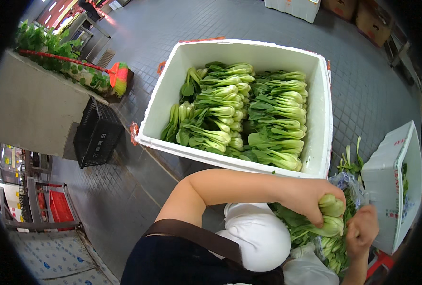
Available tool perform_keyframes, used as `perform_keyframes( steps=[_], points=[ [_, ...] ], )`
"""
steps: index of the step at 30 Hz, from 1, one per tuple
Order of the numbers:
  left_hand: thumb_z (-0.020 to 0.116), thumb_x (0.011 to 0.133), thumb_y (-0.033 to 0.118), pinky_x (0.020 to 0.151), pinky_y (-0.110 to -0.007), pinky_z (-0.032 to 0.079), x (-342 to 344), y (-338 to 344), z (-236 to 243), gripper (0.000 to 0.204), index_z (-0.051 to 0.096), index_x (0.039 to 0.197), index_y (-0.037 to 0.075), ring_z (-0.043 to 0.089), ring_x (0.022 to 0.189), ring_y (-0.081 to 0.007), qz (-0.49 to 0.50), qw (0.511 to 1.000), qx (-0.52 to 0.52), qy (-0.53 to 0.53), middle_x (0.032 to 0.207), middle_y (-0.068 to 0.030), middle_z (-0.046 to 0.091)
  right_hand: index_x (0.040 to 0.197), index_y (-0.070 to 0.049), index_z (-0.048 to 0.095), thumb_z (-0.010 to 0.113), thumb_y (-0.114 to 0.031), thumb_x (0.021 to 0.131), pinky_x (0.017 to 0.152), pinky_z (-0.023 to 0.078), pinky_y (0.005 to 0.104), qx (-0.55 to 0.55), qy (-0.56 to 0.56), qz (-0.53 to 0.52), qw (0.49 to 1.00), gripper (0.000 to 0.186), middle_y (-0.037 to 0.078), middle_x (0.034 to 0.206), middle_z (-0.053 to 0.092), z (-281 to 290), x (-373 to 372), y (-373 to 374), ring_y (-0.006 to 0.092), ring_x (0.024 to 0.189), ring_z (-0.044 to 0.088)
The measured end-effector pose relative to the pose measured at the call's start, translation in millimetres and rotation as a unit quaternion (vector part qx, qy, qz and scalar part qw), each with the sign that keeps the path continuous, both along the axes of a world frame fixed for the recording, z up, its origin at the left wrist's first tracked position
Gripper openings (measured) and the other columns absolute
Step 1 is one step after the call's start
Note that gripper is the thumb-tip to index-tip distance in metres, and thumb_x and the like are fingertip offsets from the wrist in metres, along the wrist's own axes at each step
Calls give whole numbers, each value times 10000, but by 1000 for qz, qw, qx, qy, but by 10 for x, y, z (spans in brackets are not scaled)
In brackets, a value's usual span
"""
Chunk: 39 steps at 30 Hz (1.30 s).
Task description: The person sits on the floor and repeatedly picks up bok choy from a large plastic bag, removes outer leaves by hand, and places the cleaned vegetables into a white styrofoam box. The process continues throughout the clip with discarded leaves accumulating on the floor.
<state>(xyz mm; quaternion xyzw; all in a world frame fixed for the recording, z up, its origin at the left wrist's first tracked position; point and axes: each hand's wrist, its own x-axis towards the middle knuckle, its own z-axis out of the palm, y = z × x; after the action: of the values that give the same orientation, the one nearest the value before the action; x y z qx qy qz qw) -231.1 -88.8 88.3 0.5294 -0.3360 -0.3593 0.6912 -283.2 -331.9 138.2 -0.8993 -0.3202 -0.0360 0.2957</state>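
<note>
My left arm reaches across to the right, and my left hand [306,197] is closed round a couple of bok choy heads [332,225], pale stems toward the right. Just right of it, my right hand [362,229] is curled, fingers closed; whatever they may hold is hidden. Under and beside both hands lie more loose bok choy [332,251] and crumpled clear plastic film [356,189]. In front of me stands a large white foam box [234,164], with bok choy [225,111] laid inside in two main stacks, stems mostly facing right.
A second white foam box [384,175] is tipped on its side at right, with greens inside. Loose leaves [349,164] lie on the floor beside it. To the left are a black crate [97,135] and a red-handled broom [118,78]. Cardboard boxes [372,21] stand far right.
</note>
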Motion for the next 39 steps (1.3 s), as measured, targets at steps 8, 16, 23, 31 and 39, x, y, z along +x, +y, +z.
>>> perform_keyframes(
  steps=[8, 16, 23, 31, 39],
  points=[
    [692, 609, -82, 812, -304, 490, 338, 2013, 349, 512, 548, 1088, 22, 602, 897, -182, 472, 877, 42, 74, 999, -78, 615, 665, -5, 527, 572, -99, 806, 587, 360, 320, -31, 195, -249, 948, 175, 107, 654, 482, -751, 101, -462, 221, 627, 453],
    [681, 623, -64, 716, -345, 489, 1395, 4157, -1570, 386, 589, 994, -6, 612, 812, -222, 713, 624, 312, 69, 903, -99, 633, 560, -29, 299, 591, -87, 787, 438, 256, 353, -222, 346, -328, 850, 374, 65, 479, 265, -1750, -233, -1604, 163, 419, 276],
    [705, 605, -19, 769, -343, 462, 2264, 3972, -2371, 483, 556, 1064, 13, 587, 868, -222, 785, 534, 306, 71, 959, -98, 619, 524, -14, 323, 607, -71, 737, 427, 269, 362, -254, 388, -401, 790, 360, 68, 454, 267, -1672, -634, -2408, 157, 410, 293],
    [757, 658, 139, 886, -380, 405, 2220, 3926, -2254, 617, 459, 1185, 24, 517, 1037, -306, 641, 387, 624, -224, 1117, -161, 521, 520, -81, 243, 561, 6, 769, 448, 230, 361, -214, 446, -391, 776, 413, 25, 483, 188, -1921, -357, -2101, 133, 434, 197],
    [634, 767, 111, 743, -433, 457, 1864, 4023, -2424, 322, 558, 1072, 43, 569, 848, -385, 649, 402, 593, -255, 901, -186, 610, 569, -62, 292, 603, -58, 785, 443, 254, 356, -201, 448, -369, 789, 379, 20, 514, 253, -1944, -439, -2156, 126, 445, 229]
  ],
)
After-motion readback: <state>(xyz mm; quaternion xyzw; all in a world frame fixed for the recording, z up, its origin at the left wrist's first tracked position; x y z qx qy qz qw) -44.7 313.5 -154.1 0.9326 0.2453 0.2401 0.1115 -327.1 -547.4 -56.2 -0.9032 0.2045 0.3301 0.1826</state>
